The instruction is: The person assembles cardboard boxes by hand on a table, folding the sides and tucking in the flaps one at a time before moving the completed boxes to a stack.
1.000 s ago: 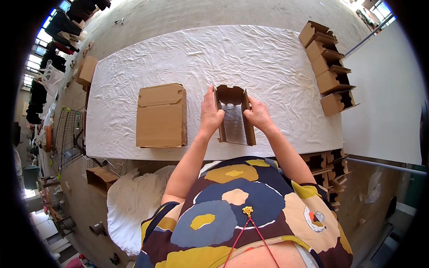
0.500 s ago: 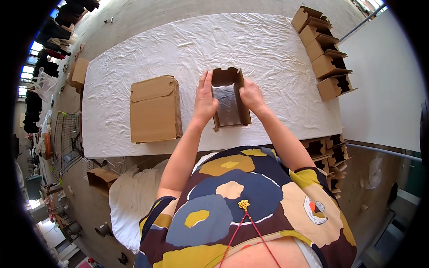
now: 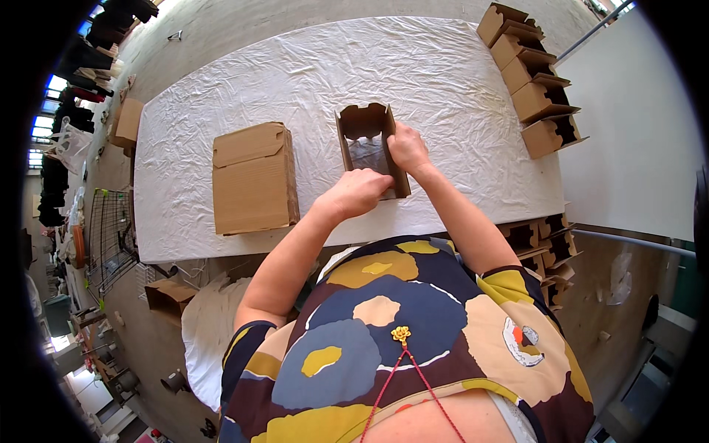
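Cardboard box (image 3: 367, 148), open and half-folded, stands near the tabletop's (image 3: 458, 81) front edge. Left hand (image 3: 358, 193) closes its grip on the near wall, right hand (image 3: 406, 148) on the right wall. Left of it lies a flat closed carton (image 3: 252, 179); folded boxes (image 3: 533, 77) line the far right.

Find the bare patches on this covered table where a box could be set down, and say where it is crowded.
Free: far cloth beyond the flat stack, and between open box and box row. Crowded: near edge, where left hand and right hand work.
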Tool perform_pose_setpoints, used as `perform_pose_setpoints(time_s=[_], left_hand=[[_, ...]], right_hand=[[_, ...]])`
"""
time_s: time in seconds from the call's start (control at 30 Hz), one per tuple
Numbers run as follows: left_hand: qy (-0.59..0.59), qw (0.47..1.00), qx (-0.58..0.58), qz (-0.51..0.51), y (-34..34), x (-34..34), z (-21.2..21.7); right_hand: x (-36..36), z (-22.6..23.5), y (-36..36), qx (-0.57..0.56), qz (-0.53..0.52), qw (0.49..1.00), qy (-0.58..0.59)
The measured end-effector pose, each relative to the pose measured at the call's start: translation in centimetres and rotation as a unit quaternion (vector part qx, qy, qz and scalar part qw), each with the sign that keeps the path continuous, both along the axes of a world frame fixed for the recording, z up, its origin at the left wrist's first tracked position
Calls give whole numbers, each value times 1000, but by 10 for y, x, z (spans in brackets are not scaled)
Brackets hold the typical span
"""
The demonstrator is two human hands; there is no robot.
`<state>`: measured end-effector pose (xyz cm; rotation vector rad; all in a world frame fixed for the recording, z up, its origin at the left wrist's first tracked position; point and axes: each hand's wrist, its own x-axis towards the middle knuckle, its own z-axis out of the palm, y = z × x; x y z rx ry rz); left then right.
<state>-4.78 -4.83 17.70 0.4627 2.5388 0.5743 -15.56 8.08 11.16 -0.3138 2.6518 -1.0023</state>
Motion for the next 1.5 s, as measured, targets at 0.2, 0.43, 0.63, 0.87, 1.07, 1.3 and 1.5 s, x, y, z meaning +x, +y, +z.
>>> perform_pose_setpoints(time_s=[0.2,0.43,0.63,0.87,1.07,1.3,1.5], left_hand=[[-133,990,47,21,4,-10,0],[-129,991,18,5,8,-26,-16],[-107,991,-23,71,15,-28,-34],[39,988,-139,60,20,-19,-53],[86,988,-122,50,19,-13,-50],[162,982,-82,57,43,19,-31],[266,955,-122,51,38,28,-50]], right_hand=[[1,-1,-1,18,-2,1000,-1],[4,4,-2,15,-5,1000,-6],[1,-8,0,6,-8,1000,12],[3,-3,0,-32,1,999,11],[2,-2,1,-20,-1,1000,-11],[-2,-17,2,-90,-18,996,14],[5,-19,14,-159,-30,984,73]])
